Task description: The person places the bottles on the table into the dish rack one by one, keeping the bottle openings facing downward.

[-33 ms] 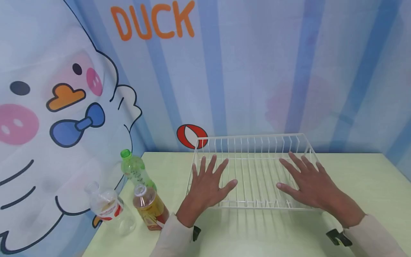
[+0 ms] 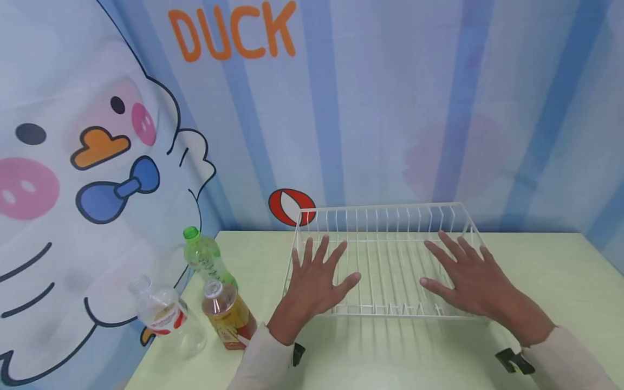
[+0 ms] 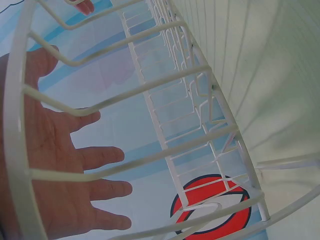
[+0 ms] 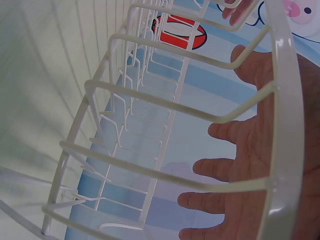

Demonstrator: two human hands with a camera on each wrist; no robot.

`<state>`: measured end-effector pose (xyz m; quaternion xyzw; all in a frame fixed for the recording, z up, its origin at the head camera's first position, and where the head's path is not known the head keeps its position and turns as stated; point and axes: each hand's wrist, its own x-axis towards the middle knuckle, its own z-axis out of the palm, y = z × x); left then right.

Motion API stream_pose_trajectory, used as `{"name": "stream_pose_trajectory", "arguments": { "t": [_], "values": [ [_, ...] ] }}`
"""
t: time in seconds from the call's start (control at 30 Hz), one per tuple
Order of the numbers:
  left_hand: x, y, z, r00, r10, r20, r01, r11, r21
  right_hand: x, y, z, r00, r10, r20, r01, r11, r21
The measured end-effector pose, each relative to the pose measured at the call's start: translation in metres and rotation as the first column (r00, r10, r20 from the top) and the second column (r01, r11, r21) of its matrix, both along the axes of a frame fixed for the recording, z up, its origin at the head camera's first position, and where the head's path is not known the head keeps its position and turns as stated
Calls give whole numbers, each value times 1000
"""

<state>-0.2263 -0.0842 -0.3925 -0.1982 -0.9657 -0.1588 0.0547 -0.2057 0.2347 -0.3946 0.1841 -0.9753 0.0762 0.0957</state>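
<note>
A white wire rack (image 2: 390, 314) stands on the table against the back curtain. Over its left part my left hand (image 2: 317, 284) is spread, palm down, fingers straight and apart. My right hand (image 2: 470, 281) is spread the same way over the rack's right part. Neither hand holds anything. In the left wrist view the left palm (image 3: 55, 170) shows beyond the white rack wires (image 3: 145, 87), above the rack's level. The right wrist view has the right palm (image 4: 255, 160) likewise behind the wires (image 4: 165, 105).
Left of the rack stand a green-capped bottle (image 2: 205, 254), an uncapped bottle of brown drink (image 2: 226, 314) and a clear bottle with a red and white label (image 2: 168, 319). The left forearm is close to the brown one. A printed curtain (image 2: 380, 108) hangs behind the pale table (image 2: 546, 271).
</note>
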Motion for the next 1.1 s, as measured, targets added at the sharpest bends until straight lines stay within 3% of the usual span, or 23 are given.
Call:
{"name": "stream_pose_trajectory", "arguments": {
  "t": [0.23,0.53,0.83,0.93,1.1],
  "values": [
    [3,-6,-2,1000,22,18,-21,1000,-16,-3,-3,-4,1000,15,-11,-15,1000,2],
    [3,-12,-2,999,46,-10,-46,999,-22,-7,-7,-4,999,34,-25,-34,999,8],
    [3,-6,-4,987,90,-136,-88,996,18,-7,-2,-7,999,24,-26,-24,1000,11],
    [2,-2,-2,965,82,-248,-84,996,5,-7,4,-8,998,22,-53,-22,1000,4],
    [3,0,2,893,86,-442,-97,995,-3,-10,11,-12,984,45,-173,-47,999,-10]
  ]
}}
